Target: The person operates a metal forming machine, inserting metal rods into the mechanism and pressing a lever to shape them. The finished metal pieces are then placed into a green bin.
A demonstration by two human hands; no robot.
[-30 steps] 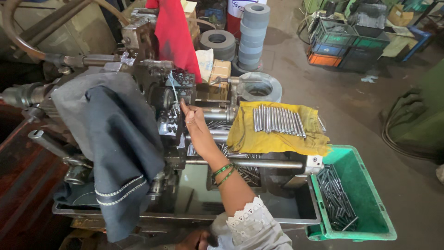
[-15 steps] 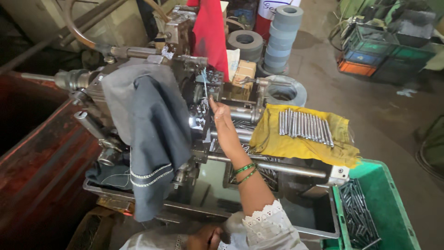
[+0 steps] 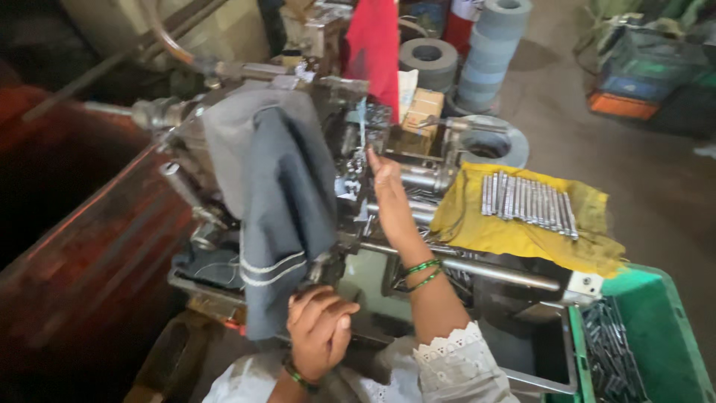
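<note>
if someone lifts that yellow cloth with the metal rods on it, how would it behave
The yellow cloth looks limp: it drapes and wrinkles over the machine edge, so it would probably sag. The row of thin metal rods lies loose on it, so they would likely roll together or slide off.

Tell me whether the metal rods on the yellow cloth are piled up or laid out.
Laid out. The metal rods lie side by side in one neat row, parallel, on the yellow cloth draped over the machine.
</note>
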